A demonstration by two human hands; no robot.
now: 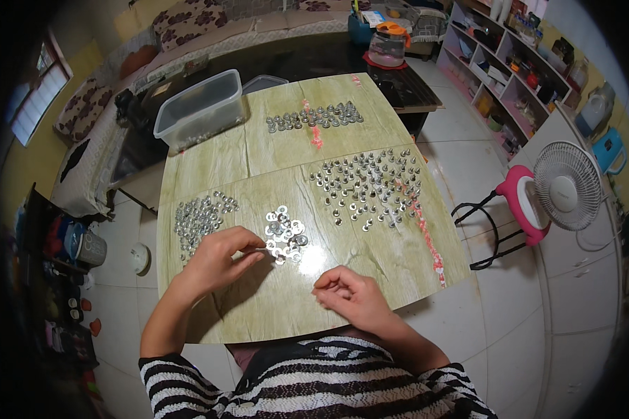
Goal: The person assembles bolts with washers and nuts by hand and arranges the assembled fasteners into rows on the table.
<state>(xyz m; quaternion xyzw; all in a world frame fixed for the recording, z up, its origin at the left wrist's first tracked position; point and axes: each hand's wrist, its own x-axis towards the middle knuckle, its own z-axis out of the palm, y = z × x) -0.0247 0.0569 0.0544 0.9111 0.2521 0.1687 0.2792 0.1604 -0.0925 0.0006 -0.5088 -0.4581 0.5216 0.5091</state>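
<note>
My left hand [223, 260] reaches to the left edge of a loose pile of flat metal washers [281, 227]. Its thumb and forefinger pinch what looks like a thin washer, seen edge-on. To the right, my right hand [354, 297] hovers low over the near part of the table with its fingers curled in; whether anything lies inside them is hidden. Small shiny nuts [201, 218] are spread left of the washers. Many short bolts [363, 183] stand scattered at the right, points up. Farther back, more bolts [316, 119] stand in tight rows.
A clear plastic tub [201, 112] sits at the table's back left corner. The wood-patterned table [230, 167] carries strips of red-and-white tape [430, 248]. Beyond it, a dark table [300, 56] holds a water jug [387, 45]. A pink-and-white fan [531, 192] stands at the right.
</note>
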